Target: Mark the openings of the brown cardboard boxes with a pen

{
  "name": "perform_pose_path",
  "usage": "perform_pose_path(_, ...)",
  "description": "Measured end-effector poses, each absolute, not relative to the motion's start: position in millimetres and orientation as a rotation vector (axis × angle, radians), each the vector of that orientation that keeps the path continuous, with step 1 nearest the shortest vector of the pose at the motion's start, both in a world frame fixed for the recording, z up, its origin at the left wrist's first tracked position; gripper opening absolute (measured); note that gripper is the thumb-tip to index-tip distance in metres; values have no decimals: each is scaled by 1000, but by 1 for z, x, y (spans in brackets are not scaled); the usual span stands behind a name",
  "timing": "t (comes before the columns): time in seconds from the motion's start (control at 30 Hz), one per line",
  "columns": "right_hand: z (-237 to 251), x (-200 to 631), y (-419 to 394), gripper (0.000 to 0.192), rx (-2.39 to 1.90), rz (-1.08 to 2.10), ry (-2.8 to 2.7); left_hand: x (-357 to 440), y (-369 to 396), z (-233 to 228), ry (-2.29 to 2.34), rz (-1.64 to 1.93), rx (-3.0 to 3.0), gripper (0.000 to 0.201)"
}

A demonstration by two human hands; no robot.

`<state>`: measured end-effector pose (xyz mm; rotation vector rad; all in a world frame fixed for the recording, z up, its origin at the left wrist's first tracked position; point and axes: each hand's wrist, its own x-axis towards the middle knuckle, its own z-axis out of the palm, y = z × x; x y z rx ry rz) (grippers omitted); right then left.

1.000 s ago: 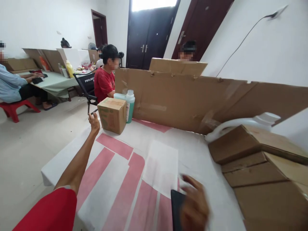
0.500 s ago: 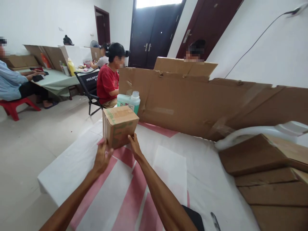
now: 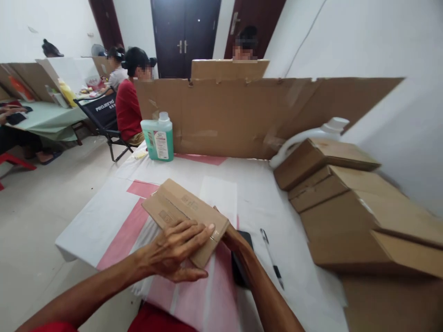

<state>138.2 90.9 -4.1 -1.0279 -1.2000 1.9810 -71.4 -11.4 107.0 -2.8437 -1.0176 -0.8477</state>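
Note:
A small brown cardboard box (image 3: 192,206) is tilted between my two hands above the near part of the table, with a seam and faint printed marks on the face turned up. My left hand (image 3: 182,246) lies across that face, its fingers stretched over it and its thumb along the near side. Around the box's right end is my right hand (image 3: 231,234); most of its fingers are hidden behind the box. A black flat object (image 3: 242,272), partly covered by my right forearm, lies beside a pen (image 3: 272,259) on the white and pink tablecloth (image 3: 93,226).
A bottle of green liquid (image 3: 159,140) stands at the far left corner, before a cardboard partition (image 3: 224,120). Stacked cardboard boxes (image 3: 346,198) and a white jug (image 3: 304,136) line the right side. Several people sit beyond, one in a red shirt (image 3: 127,108).
The box has come from beside the green bottle toward me and turned over to another face. My left hand has moved from its side onto that face. The view has shifted right and down.

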Motion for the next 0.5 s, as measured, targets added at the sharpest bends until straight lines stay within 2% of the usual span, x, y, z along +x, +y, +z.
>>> perform_pose_path(0.07,-3,158,70,77,-1008,2065,-1083,-67,0,115,-986,-873,-2909,82)
perform_pose_path(0.13,3,175,52,81,-953,2092,-999,-64,11,123,-1066,-953,-2946,71)
perform_pose_path(0.27,25,194,25,81,-904,1951,-926,-56,35,147,-1399,-1184,-2932,50)
perform_pose_path(0.4,45,200,12,74,-901,1711,-955,-50,58,163,-1653,-1431,-2807,51)
perform_pose_path(0.5,52,202,8,88,-814,1624,-1102,-52,74,166,-1882,-1578,-2705,57)
